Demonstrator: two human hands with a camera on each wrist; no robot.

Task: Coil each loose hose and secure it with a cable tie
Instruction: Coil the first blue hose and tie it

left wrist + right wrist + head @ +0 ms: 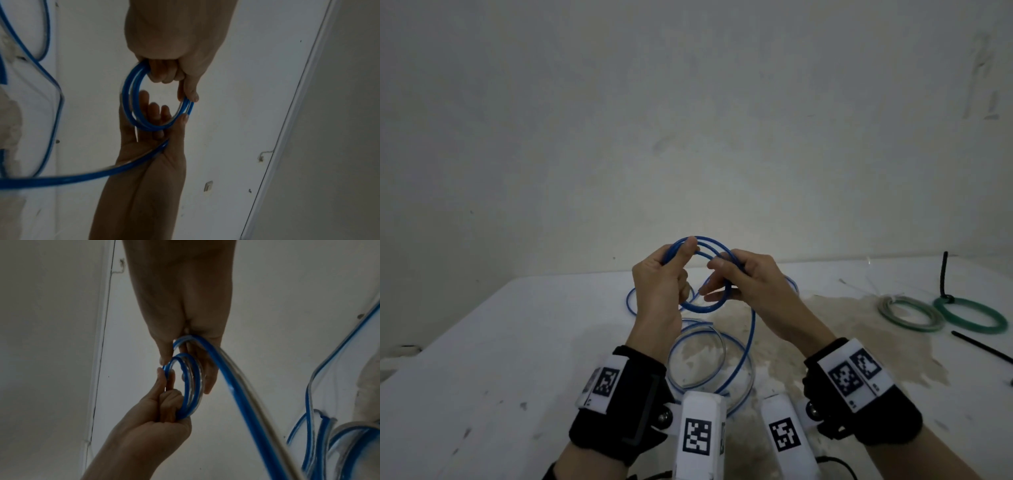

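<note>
A blue hose (pixel 708 307) is partly wound into a small coil of a few turns, held up above the white table (pixel 517 342). My left hand (pixel 674 263) grips the coil's left side, thumb on top. My right hand (pixel 722 279) pinches the right side between thumb and fingers, and the free strand (pixel 752 329) runs down from it to loose loops (pixel 698 359) on the table. In the left wrist view my left hand (pixel 174 68) clasps the coil (pixel 128 100). In the right wrist view the hose (pixel 191 386) leaves under my right hand's (pixel 185 340) thumb.
At the right of the table lie a grey coiled hose (pixel 911 313) and a green coiled hose (pixel 971 315) bound by a black tie (pixel 944 274). A loose black cable tie (pixel 983 347) and pale ties (pixel 866 287) lie nearby. A wall stands behind.
</note>
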